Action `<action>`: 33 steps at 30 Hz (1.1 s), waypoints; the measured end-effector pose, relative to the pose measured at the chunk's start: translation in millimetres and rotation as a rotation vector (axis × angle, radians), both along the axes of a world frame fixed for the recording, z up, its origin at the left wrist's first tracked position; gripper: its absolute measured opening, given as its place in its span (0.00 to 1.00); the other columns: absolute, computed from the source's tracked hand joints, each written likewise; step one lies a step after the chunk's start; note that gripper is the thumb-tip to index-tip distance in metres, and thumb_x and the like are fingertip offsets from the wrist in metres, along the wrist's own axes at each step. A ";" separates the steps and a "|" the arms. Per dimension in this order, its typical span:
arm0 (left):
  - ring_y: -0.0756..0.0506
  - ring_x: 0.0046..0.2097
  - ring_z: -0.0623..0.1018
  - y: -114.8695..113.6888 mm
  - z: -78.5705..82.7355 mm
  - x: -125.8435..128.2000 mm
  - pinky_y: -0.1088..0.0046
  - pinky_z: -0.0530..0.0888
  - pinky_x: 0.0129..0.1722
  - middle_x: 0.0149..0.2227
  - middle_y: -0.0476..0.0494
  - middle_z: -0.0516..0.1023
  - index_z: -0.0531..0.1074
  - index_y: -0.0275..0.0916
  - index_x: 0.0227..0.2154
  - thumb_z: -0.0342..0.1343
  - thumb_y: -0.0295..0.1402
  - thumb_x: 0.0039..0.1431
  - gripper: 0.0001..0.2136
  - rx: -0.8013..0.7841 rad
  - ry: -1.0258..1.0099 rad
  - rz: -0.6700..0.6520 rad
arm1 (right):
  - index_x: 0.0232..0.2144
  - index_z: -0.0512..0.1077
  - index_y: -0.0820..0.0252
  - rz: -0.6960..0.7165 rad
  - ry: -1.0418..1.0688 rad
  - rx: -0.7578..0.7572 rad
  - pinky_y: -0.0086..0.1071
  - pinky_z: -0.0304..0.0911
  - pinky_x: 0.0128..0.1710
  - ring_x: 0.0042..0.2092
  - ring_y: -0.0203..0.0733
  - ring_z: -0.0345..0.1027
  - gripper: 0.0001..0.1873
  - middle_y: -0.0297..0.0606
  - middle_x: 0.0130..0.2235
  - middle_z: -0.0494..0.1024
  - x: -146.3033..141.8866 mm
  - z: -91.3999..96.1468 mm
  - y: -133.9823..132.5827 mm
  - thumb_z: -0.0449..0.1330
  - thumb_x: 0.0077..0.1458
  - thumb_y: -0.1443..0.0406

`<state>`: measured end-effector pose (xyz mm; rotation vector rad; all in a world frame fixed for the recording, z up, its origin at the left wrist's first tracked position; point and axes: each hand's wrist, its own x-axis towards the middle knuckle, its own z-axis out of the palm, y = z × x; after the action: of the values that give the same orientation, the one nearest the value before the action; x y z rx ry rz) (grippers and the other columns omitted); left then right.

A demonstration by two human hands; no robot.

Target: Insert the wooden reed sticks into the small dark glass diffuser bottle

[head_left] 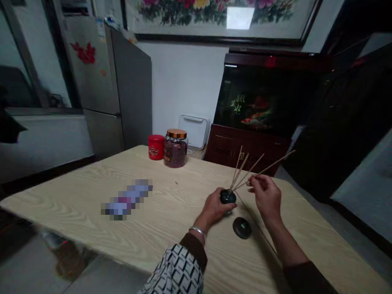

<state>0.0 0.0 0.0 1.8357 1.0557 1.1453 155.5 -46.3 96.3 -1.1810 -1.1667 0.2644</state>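
Note:
My left hand (pixel 214 207) is wrapped round a small dark jar (pixel 227 197) that stands on the table. Several thin brown sticks (pixel 241 168) fan upward out of the jar's mouth. Pinched in the fingers of my right hand (pixel 266 195) is one thin stick (pixel 277 159), slanting up to the right, its lower end by the jar's mouth. A round dark lid (pixel 241 228) lies just in front of the jar, touched by neither hand. A thin dark line runs under my right forearm; whether it is a stick or a seam I cannot tell.
On the wooden table (pixel 171 228) a red canister (pixel 156 147) and a glass jar with a copper-coloured lid (pixel 175 148) stand at the back. A blurred-out flat item (pixel 128 200) lies to the left. Behind the table are a refrigerator (pixel 94 81) and an aquarium (pixel 260 94).

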 end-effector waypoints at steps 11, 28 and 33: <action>0.44 0.40 0.76 1.4 1.0 0.4 0.70 0.72 0.41 0.39 0.46 0.78 0.70 0.41 0.48 0.69 0.44 0.43 0.28 0.005 -0.024 -0.010 | 0.33 0.74 0.57 0.084 -0.427 -0.362 0.32 0.64 0.31 0.29 0.41 0.73 0.18 0.37 0.31 0.79 2.2 -19.6 2.3 0.55 0.57 0.50; 0.43 0.41 0.77 3.0 -1.8 0.9 0.70 0.73 0.40 0.40 0.44 0.78 0.70 0.40 0.48 0.69 0.45 0.44 0.28 0.005 -0.063 -0.032 | 0.32 0.75 0.59 -0.064 -1.152 -0.988 0.33 0.53 0.33 0.41 0.49 0.73 0.11 0.48 0.40 0.80 61.0 -53.3 -41.7 0.52 0.52 0.67; 0.43 0.41 0.77 3.0 -1.0 1.2 0.69 0.74 0.40 0.40 0.44 0.79 0.71 0.39 0.47 0.69 0.44 0.43 0.28 -0.004 -0.075 -0.044 | 0.32 0.75 0.62 -0.075 -1.199 -0.960 0.34 0.52 0.31 0.40 0.51 0.73 0.10 0.51 0.39 0.80 65.7 -52.3 -35.9 0.55 0.50 0.65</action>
<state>1.2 3.0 -1.0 1.7899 0.9696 1.1762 221.2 -82.2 44.0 -2.3834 -2.1201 0.0076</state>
